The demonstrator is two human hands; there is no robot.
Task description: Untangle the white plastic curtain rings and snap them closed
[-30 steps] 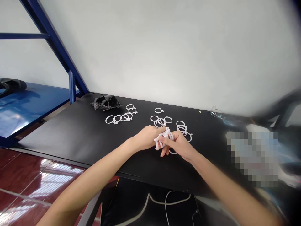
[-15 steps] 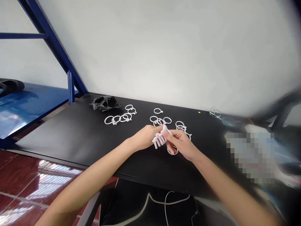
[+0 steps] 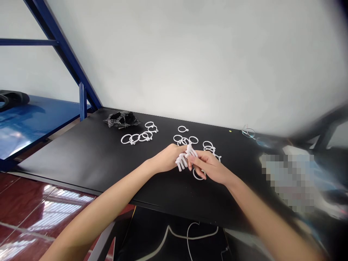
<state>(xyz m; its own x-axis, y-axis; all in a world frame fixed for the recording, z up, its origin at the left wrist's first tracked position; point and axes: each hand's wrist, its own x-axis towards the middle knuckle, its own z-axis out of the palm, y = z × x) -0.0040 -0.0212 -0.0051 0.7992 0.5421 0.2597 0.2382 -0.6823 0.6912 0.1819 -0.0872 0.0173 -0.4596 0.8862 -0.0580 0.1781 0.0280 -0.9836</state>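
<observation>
Both my hands meet over the middle of a black table (image 3: 81, 159). My left hand (image 3: 167, 157) is closed around a bunch of white plastic rings (image 3: 184, 158) whose ends stick out past its fingers. My right hand (image 3: 210, 166) pinches that same bunch from the right side, and one white ring (image 3: 197, 175) hangs below its fingers. Loose white rings lie on the table just beyond my hands, in a middle cluster (image 3: 185, 139) and a right cluster (image 3: 210, 146).
More white rings (image 3: 138, 136) lie at the back left beside a crumpled black bag (image 3: 121, 118). A clear plastic piece (image 3: 248, 132) sits at the far right by the wall. A blue metal frame (image 3: 81, 96) and blue shelf (image 3: 24, 119) stand left. Cables (image 3: 187, 232) hang under the table.
My hands stay together on the bunch of rings. The right hand's fingers have shifted slightly lower and the hanging ring now shows below them.
</observation>
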